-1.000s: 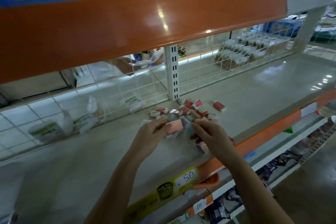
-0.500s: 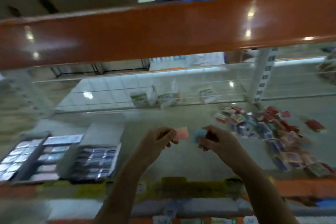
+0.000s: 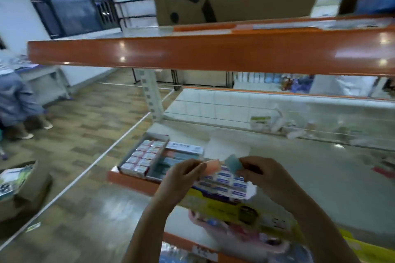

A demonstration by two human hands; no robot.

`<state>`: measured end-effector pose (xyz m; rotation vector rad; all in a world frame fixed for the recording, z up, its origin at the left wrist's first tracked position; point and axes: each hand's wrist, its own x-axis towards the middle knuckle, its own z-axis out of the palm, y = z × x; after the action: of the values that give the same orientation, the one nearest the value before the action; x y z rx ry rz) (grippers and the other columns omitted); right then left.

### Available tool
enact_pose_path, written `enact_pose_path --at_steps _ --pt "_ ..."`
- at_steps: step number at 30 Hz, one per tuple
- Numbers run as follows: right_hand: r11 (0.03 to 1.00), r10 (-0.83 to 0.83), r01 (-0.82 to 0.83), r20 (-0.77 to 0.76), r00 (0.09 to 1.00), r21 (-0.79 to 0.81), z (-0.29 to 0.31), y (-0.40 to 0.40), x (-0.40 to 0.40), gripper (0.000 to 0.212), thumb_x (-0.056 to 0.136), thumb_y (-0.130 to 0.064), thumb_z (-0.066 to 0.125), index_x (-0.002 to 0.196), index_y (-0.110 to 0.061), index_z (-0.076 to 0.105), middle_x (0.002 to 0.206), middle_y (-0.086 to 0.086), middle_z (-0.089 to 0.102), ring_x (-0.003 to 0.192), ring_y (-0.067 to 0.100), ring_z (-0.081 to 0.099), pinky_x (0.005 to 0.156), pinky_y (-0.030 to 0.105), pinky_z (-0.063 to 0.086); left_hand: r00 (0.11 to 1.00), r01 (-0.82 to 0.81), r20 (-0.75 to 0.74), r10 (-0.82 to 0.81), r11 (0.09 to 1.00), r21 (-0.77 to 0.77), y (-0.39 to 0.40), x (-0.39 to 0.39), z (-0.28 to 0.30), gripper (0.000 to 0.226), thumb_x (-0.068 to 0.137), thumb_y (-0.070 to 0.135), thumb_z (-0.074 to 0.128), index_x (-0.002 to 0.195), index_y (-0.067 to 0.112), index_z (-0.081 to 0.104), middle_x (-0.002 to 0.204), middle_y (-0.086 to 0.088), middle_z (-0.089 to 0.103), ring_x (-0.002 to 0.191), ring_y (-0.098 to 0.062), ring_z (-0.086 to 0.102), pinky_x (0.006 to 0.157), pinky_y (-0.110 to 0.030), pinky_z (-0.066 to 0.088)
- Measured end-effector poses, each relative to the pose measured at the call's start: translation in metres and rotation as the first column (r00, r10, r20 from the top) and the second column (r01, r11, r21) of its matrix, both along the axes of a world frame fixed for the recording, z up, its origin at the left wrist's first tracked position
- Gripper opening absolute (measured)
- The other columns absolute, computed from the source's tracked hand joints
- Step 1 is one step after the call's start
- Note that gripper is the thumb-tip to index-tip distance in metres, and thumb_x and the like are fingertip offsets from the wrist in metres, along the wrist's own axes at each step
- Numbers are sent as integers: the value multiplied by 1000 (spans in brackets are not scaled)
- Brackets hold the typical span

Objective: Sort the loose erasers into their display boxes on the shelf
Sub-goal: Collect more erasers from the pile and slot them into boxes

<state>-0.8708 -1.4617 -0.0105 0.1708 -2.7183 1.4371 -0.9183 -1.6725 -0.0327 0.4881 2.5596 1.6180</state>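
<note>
Pink eraser (image 3: 212,167): pinched at its near end between the fingers (image 3: 195,164) of the left hand (image 3: 181,177), held above the display boxes (image 3: 183,166).
Blue eraser (image 3: 232,163): pinched by the right hand (image 3: 263,174), just right of the pink one and apart from it, also above the display boxes.
Display boxes: three side by side at the shelf's left end; the left one (image 3: 142,159) looks full of red-and-white packs, the middle one partly filled, the right one (image 3: 224,183) holds blue-labelled rows.
Progress: both erasers not yet placed; I judge sorting well along, remaining loose stock out of view.
Shelf (image 3: 310,177): pale, glossy, orange-edged, wire grid behind the display boxes.
Room: shop aisle with wood-pattern floor left of the display boxes; a person stands far left.
</note>
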Motion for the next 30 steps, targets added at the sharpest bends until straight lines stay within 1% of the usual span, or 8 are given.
enact_pose_path --at_steps 2,6,9,13,20,22,26,30 --pt "1000 12 -12 -3 1000 -6 -2 -25 -10 20 83 -15 68 84 -34 63 70 -6 67 60 -2 57 59 14 40 1000 -13 28 13 1000 5 -29 -5 -2 18 92 15 57 79 24 66 58 10 57 58 -2 52 60 -26 44" --pt "1000 19 -19 -19 1000 16 -7 -83 -37 23 81 -16 71 89 -34 58 72 -16 62 63 -9 57 61 10 42 998 -58 15 57 998 33 -94 -22 -4 19 91 13 59 79 26 66 54 15 57 53 5 48 54 -13 37" --pt "993 -9 14 -44 999 117 -13 -116 -52 22 81 -23 70 95 -31 55 78 -19 57 66 -8 55 60 7 41 997 -82 9 82 996 27 -127 -36 -11 19 90 16 60 79 30 66 57 15 60 53 5 49 54 -13 37" --pt "968 -27 35 -35 999 249 -15 -146 -71 26 85 -26 67 110 -23 63 92 -8 62 79 1 54 63 6 37 994 -96 60 93 994 46 -152 -50 -18 12 91 19 59 89 28 67 70 9 64 61 3 56 56 -13 41" --pt "893 -17 -22 82 996 450 -32 -170 -107 28 88 -21 61 116 -17 64 114 -1 64 90 7 55 78 16 40 980 -176 102 170 983 51 -165 -61 -25 15 91 23 57 102 20 66 82 5 66 74 -6 58 58 -10 42" --pt "868 20 -69 105 994 491 -38 -174 -115 27 90 -21 59 116 -15 64 114 1 59 91 9 53 78 17 38 975 -200 109 194 979 48 -162 -61 -27 15 91 23 57 103 20 65 84 4 65 76 -7 58 57 -9 42" --pt "843 79 -125 111 991 522 -47 -180 -122 27 90 -20 58 116 -14 61 114 3 55 98 15 55 86 24 44 968 -224 121 219 974 34 -159 -62 -28 17 91 21 56 106 17 65 87 3 64 77 -8 58 57 -7 42" --pt "868 65 -89 65 996 489 -55 -183 -125 15 88 -18 61 102 -16 57 103 1 58 88 13 55 81 28 50 957 -269 121 265 963 23 -154 -61 -30 18 92 19 56 107 15 64 88 2 63 76 -7 57 56 -5 42"
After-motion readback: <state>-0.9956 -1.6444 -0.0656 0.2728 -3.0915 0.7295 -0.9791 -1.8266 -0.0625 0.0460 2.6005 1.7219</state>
